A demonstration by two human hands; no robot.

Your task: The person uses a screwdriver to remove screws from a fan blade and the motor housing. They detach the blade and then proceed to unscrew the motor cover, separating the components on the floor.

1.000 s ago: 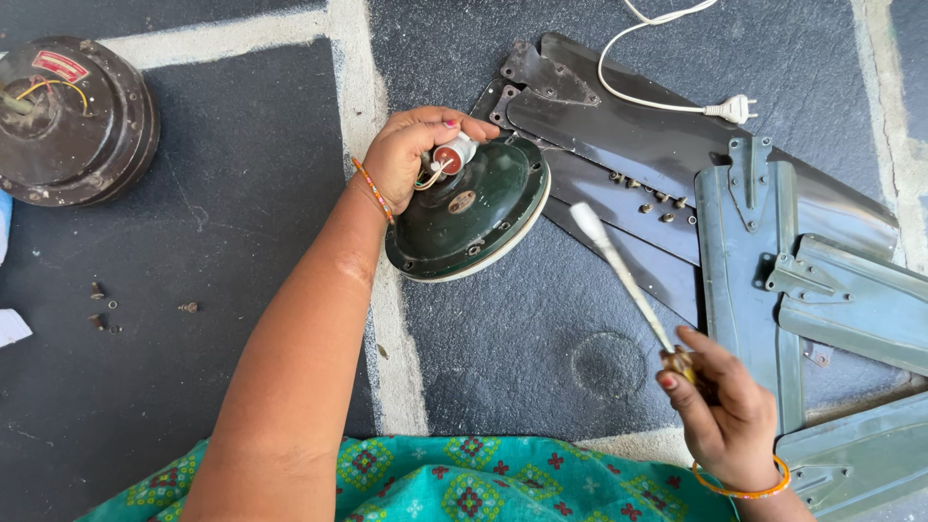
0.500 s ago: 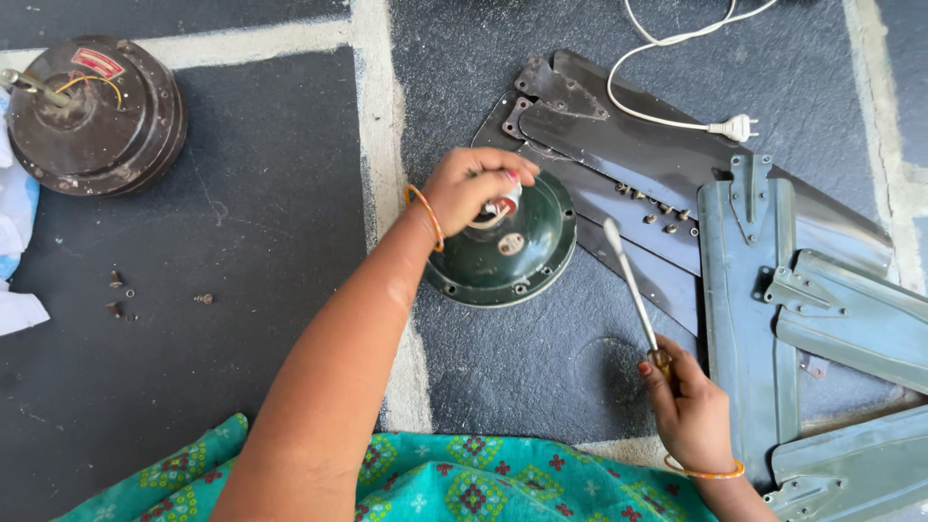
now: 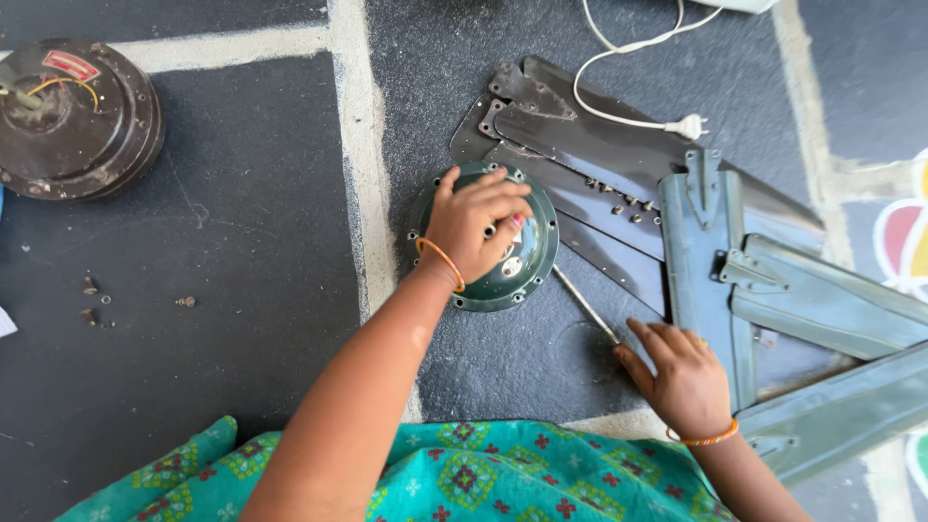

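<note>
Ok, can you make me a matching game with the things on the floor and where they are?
Things:
1. green dome cover
2. screwdriver
3. white plug
4. brown round motor

Places:
A. far left on the floor
B. under the left hand
C. on a dark blade
D. at the right hand

Pairs: 1-B, 2-D, 3-C, 4-A

Dark grey stone floor (image 3: 222, 290), pale grout lines (image 3: 350, 145), daylight, painted pattern at right edge (image 3: 909, 242).
</note>
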